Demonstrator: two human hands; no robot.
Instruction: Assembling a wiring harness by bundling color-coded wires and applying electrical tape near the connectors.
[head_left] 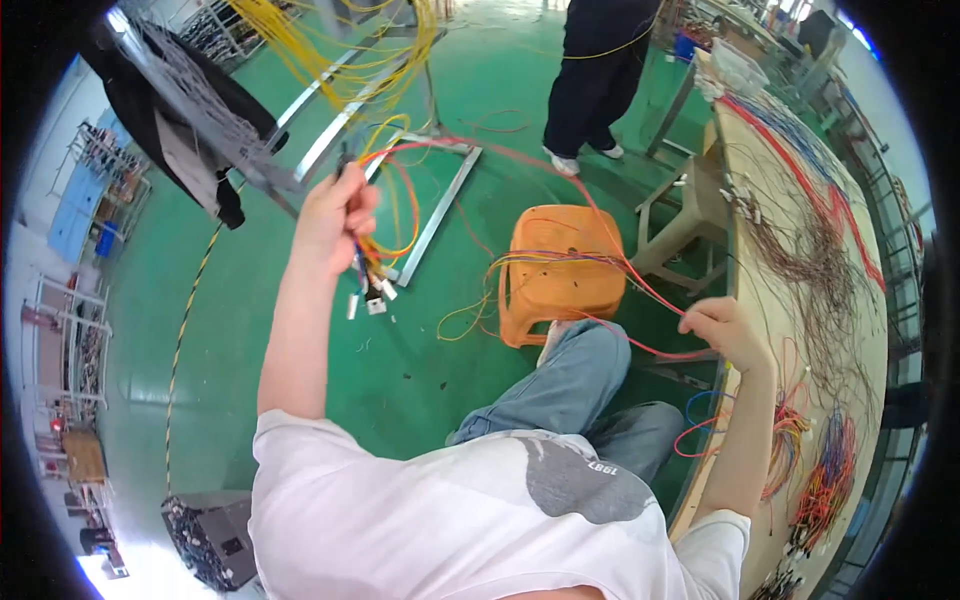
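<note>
My left hand (340, 215) is raised at the left, its fingers closed round a bundle of coloured wires. White connectors (375, 305) hang from the bundle below my fist. A long red wire (652, 291) arcs from near the left hand, over an orange plastic stool (570, 225), to my right hand (727, 333). That hand, beside the workbench edge, pinches the red wire between thumb and fingers. Purple and yellow wires (530, 258) stretch across the stool top.
The workbench (745, 130) along the right carries brown wires (800, 250) and multicoloured wire bundles (825, 480). A beige stool (685, 205) stands beside it. Another person's legs (600, 75) are ahead. Yellow wires (390, 70) hang by a metal frame (440, 215); a dark jacket (150, 105) hangs far left.
</note>
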